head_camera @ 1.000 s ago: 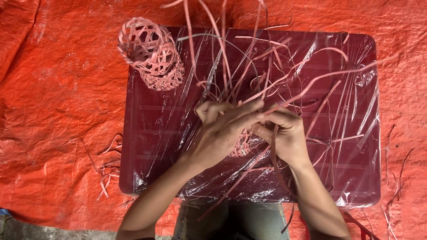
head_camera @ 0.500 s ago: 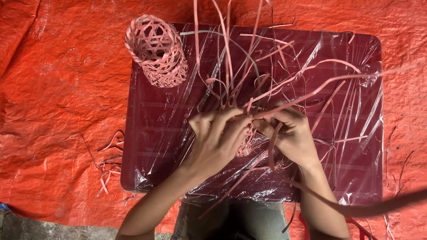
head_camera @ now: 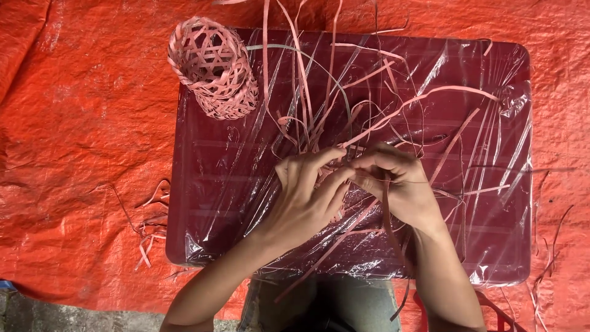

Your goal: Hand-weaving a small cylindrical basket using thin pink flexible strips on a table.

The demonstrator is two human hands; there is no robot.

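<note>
Head view: since a second ago both hands have slid a little up the board, away from its near edge and closer to where the pink strips fan out, and the camera has shifted slightly, so the finished basket now sits lower in the picture. The weaving looks to be at the stage of interlacing strips at the small woven start, which the hands mostly hide.

The left hand (head_camera: 304, 197) lies palm down across the middle of the dark red plastic-wrapped board (head_camera: 203, 203), fingers bent and closed over the bundle of pink weaving strips (head_camera: 319, 117), fingertips meeting those of the other hand. The right hand (head_camera: 396, 187) is curled, thumb and forefinger pinched on a strip, with one long strip trailing over the wrist toward the near edge.

The small pink woven basket (head_camera: 213, 67) lies tipped on its side at the board's far left corner, well apart from both hands. Loose strip offcuts (head_camera: 147, 230) lie on the orange tarpaulin (head_camera: 74, 123) beside the board's left edge.
</note>
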